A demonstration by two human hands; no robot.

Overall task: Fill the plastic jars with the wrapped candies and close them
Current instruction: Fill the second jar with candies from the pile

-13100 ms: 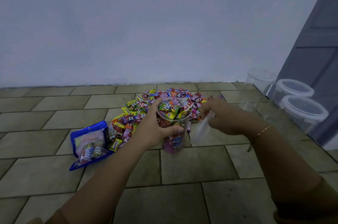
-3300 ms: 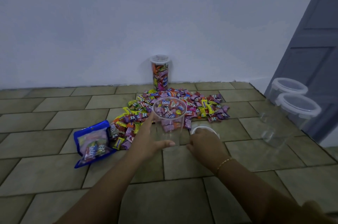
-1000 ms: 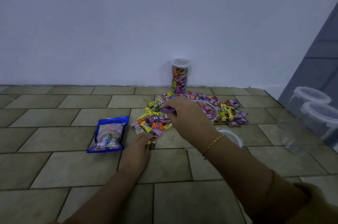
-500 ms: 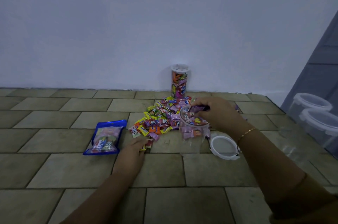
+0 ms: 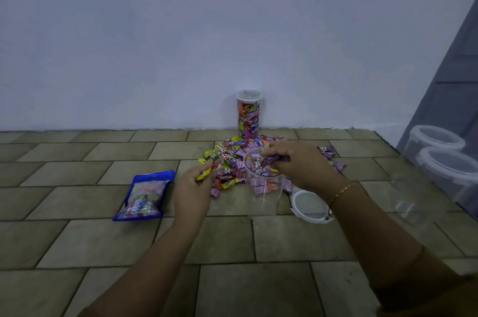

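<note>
Filling the second jar, a handful at a time.

The open jar [image 5: 263, 182] stands on the floor before me at the near edge of the candy pile [image 5: 232, 159], about half full. My right hand [image 5: 297, 164] holds purple candies clenched over its mouth; my left hand [image 5: 192, 187] pinches a yellow one. Next I drop both in, keep scooping, then fit the lid [image 5: 309, 204] lying just right of it. A filled jar [image 5: 248, 113] stands closed by the wall.

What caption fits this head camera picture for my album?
Right hand drops candies into the open jar while left hand grabs more from the pile.
</note>
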